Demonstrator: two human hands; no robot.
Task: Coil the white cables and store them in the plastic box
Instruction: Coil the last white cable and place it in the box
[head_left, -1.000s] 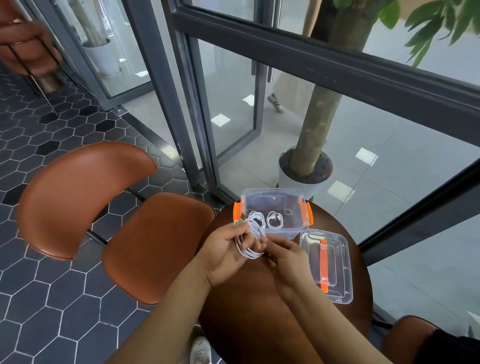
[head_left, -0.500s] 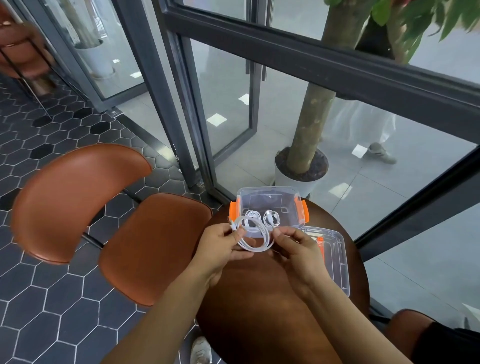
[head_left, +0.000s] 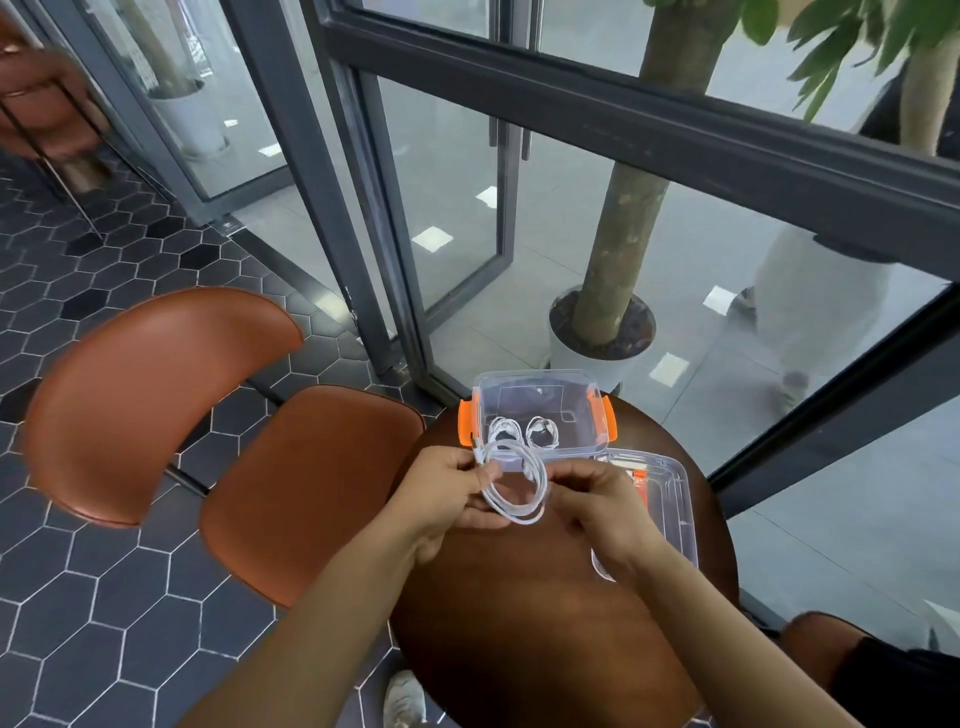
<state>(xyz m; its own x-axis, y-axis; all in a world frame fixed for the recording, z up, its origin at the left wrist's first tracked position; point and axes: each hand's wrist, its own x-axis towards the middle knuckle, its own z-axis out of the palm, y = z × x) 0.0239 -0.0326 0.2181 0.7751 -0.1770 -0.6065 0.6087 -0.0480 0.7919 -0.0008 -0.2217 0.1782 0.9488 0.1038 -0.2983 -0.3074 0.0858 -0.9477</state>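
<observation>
A white cable (head_left: 519, 491) wound into a round loop hangs between my two hands, just in front of the clear plastic box (head_left: 540, 384) with orange latches. My left hand (head_left: 441, 493) pinches the loop's left side, near a plug end. My right hand (head_left: 597, 499) grips its right side. Inside the box lie two small coiled white cables (head_left: 524, 431). The box's clear lid (head_left: 660, 488) with an orange handle lies to the right, partly under my right hand.
Everything rests on a small round dark wooden table (head_left: 545, 597). A brown leather chair (head_left: 218, 441) stands to the left. Beyond the glass wall are a potted tree (head_left: 608, 322) and a passing person's legs (head_left: 810, 332).
The cable went from a tight bundle in my left hand to an open round loop held by both hands. My view has shifted slightly.
</observation>
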